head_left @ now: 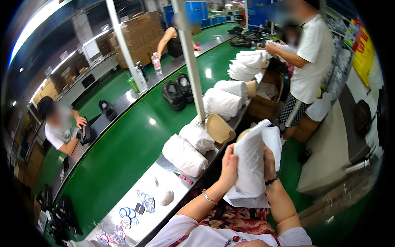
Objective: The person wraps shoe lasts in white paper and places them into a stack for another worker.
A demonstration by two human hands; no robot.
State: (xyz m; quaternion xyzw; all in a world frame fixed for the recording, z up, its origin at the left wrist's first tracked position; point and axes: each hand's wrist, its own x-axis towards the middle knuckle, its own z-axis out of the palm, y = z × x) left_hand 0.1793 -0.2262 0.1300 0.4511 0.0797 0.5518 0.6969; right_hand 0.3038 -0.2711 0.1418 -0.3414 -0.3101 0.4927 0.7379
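Note:
Both my hands hold one upright bundle wrapped in white tissue paper (252, 164) in front of my chest. My left hand (229, 166) grips its left side, fingers curled on the paper. My right hand (269, 164) presses its right side, partly hidden behind the paper. A tan sole tip (242, 133) peeks out at the bundle's top. On the steel ledge (164, 177) to my left lie two more white-wrapped bundles (185, 155), one showing a tan sole (218, 128).
A green conveyor belt (131, 140) runs away from me with a pair of black shoes (177, 91). Round stickers (131, 208) and a red tool (184, 178) lie on the ledge. A person in a white shirt (310, 57) stands right; other workers sit across the belt.

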